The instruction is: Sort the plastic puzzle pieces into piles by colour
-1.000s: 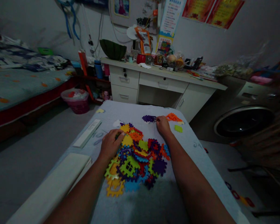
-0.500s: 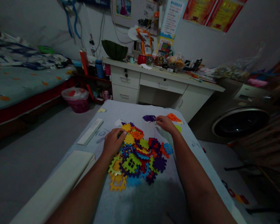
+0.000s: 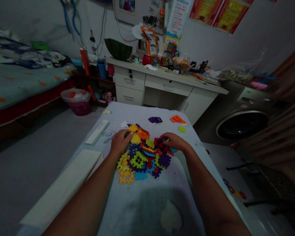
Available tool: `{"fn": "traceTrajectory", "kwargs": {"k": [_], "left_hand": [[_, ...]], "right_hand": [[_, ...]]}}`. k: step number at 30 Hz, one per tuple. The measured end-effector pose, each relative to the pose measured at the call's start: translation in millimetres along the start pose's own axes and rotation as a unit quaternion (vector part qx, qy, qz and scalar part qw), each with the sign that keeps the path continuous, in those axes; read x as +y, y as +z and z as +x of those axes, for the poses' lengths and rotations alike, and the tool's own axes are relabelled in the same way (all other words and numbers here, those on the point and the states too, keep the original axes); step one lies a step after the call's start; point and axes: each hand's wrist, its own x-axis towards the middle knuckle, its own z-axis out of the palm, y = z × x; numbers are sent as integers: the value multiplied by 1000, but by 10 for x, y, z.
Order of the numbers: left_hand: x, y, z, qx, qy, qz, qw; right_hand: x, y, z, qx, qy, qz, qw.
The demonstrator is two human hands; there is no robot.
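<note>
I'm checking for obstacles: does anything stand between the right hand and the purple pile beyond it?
Nothing visible does; only cloth shows between the right hand and the purple pile. The orange pieces and green piece lie to the pile's right.

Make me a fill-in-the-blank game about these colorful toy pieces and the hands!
1. The left hand is at the left edge of the big heap; the other hand is at its ____ edge.
2. The small pile left of the orange pile is colored ____.
3. The single piece lying near the orange pile is colored ____.

Missing words: right; purple; green.
</note>
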Motion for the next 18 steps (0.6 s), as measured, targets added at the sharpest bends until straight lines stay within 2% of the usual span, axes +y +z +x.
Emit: {"fn": "traceTrajectory", "kwargs": {"k": [5,12,18], "left_hand": [[1,-1,-5,2,5,9,1000],[8,1,-2,1,6,16,1000],[0,2,3,-2,8,14,1000]], "right_hand": [[40,135,-98,61,12,44,997],[27,227,-96,70,23,37,997],[66,183,-49,83,27,108,990]]}}
